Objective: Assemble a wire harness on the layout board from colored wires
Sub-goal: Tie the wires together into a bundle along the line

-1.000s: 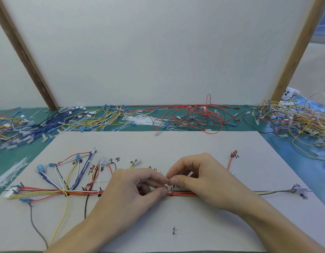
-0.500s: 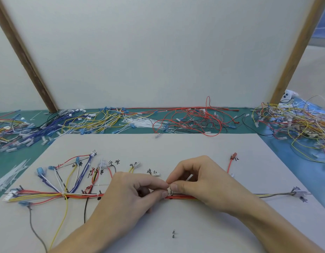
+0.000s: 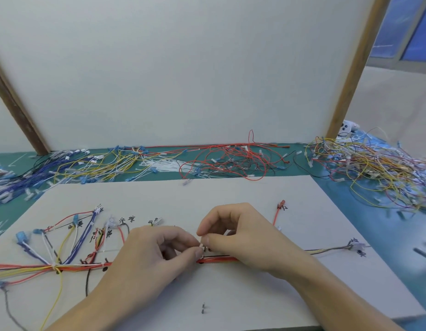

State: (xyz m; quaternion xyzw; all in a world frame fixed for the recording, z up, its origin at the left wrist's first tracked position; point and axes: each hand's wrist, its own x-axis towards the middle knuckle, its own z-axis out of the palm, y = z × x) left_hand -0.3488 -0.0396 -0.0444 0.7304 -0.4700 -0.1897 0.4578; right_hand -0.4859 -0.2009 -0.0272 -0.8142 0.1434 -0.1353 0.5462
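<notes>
Board [image 3: 231, 295]: both hands' fingers [image 3: 199, 253] hide small white piece [image 3: 201, 246].

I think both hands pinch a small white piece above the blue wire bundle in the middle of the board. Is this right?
Not quite. The head view shows the left hand and the right hand pinching the small white piece above a red wire bundle, not a blue one, in the middle of the board.
</notes>
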